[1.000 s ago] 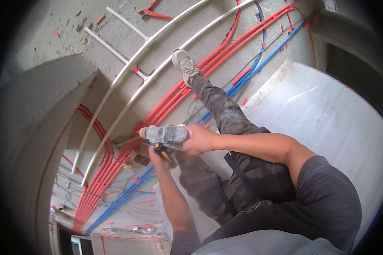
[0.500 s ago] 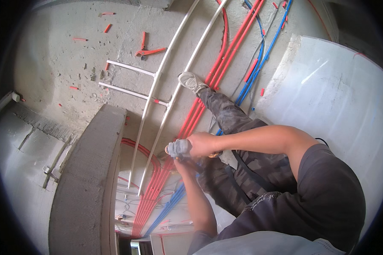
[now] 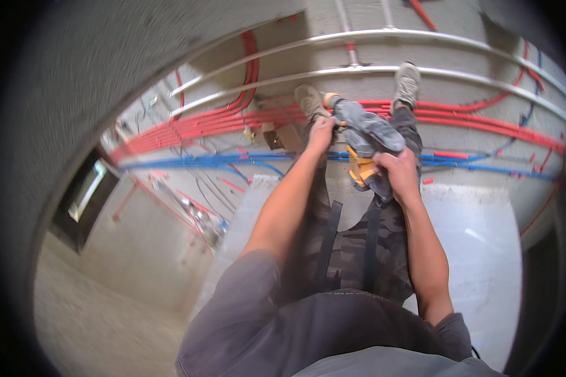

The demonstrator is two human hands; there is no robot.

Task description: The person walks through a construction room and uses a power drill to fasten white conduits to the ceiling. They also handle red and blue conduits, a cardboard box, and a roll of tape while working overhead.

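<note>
Between my hands is a dusty grey-and-yellow handheld power tool (image 3: 378,131), its exact kind blurred. It has a long rounded grey body and yellow parts lower down. My left hand (image 3: 321,136) closes at its left side, near the narrower front end. On the right, my right hand (image 3: 399,171) is closed on the rear and yellow part, thumb over it. The tool is held above my legs, over the red pipes (image 3: 446,114) and blue pipes (image 3: 443,161) that run across the floor.
Two long white pipes (image 3: 446,72) cross beyond my shoes (image 3: 407,85), with short white branches leading away. A cardboard box (image 3: 288,137) stands by my left foot. Concrete surfaces (image 3: 100,69) rise at the upper left. A pale grey slab (image 3: 471,251) lies to my right.
My view has swung round, so the pipes now run across the picture. My hands have drawn apart along the tool, and its yellow parts now show.
</note>
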